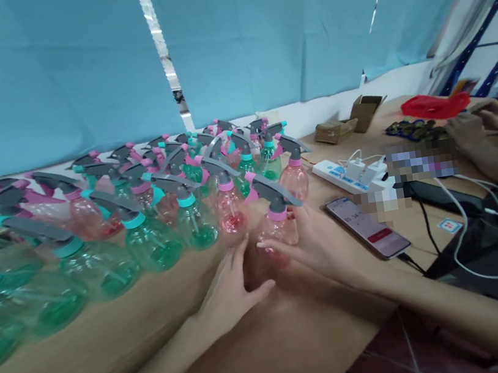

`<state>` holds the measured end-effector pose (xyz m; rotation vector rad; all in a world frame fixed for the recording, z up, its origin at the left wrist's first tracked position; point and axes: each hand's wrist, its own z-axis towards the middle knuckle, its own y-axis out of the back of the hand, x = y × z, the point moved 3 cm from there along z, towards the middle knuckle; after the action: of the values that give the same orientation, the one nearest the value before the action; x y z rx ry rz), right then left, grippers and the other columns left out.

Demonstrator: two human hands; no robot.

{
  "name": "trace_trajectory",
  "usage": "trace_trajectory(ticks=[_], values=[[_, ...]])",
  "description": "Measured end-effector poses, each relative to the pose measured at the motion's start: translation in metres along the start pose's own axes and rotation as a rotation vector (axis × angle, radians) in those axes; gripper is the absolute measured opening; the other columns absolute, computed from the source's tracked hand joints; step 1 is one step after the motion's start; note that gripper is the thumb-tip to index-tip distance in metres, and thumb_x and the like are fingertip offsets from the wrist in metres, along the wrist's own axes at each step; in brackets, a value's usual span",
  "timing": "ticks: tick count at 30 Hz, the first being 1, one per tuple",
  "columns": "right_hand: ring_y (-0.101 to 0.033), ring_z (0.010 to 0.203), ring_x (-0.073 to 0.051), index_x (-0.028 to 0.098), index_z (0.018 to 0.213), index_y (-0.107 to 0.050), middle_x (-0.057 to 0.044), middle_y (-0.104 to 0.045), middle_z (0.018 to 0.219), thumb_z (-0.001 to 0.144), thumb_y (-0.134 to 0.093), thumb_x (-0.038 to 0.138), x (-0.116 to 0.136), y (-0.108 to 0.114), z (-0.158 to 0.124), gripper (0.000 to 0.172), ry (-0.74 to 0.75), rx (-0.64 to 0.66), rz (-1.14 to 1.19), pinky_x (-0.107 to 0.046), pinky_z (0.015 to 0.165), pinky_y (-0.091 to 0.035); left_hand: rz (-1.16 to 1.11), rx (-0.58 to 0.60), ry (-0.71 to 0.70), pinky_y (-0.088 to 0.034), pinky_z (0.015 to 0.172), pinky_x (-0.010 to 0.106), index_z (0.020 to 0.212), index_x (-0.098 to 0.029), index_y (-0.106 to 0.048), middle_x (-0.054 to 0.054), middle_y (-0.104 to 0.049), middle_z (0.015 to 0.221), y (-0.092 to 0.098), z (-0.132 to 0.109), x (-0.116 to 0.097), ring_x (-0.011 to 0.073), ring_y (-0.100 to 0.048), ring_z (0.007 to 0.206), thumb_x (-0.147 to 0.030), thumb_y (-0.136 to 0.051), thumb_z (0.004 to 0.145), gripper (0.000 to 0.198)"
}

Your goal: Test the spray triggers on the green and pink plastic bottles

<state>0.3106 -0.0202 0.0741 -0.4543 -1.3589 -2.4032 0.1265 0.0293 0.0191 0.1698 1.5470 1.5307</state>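
My right hand is wrapped round a clear pink spray bottle with a grey and pink trigger head. The bottle stands upright, or nearly so, over the wooden table. Just left of it, my left hand has its thumb and fingers apart and holds nothing. Its fingertips point toward another pink spray bottle behind; whether they touch it I cannot tell. Beside that one stands a green spray bottle with a turquoise collar and some green liquid at the bottom.
Several green and pink spray bottles crowd the table's left and back. To the right lie a phone, a white power strip and cables. Farther off are a cardboard box, a red tray and another person's hands.
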Motion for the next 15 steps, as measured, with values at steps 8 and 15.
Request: trace_trajectory(ticks=[8,15], values=[[-0.063,0.083,-0.032,0.012,0.093,-0.059,-0.015,-0.064,0.089,0.075,-0.054,0.071,0.05,-0.012,-0.029,0.063,0.053,0.046,-0.025,-0.046,0.068,-0.051,-0.359,-0.095,-0.05,-0.039,0.102,0.058,0.148,-0.026,-0.019,0.014,-0.041,0.145,0.003,-0.028,-0.005,0.0363,-0.042,0.131,-0.033,-0.072,0.072,0.092],[-0.061,0.086,-0.024,0.018,0.095,-0.058,-0.007,-0.064,0.089,0.071,-0.069,0.059,0.082,0.0,-0.012,0.048,0.145,0.209,0.414,-0.04,0.075,-0.051,-0.366,-0.105,-0.091,-0.034,0.106,0.055,0.142,-0.023,-0.024,0.013,-0.043,0.142,0.021,-0.057,-0.002,0.0333,-0.043,0.129,-0.032,-0.076,0.07,0.089]])
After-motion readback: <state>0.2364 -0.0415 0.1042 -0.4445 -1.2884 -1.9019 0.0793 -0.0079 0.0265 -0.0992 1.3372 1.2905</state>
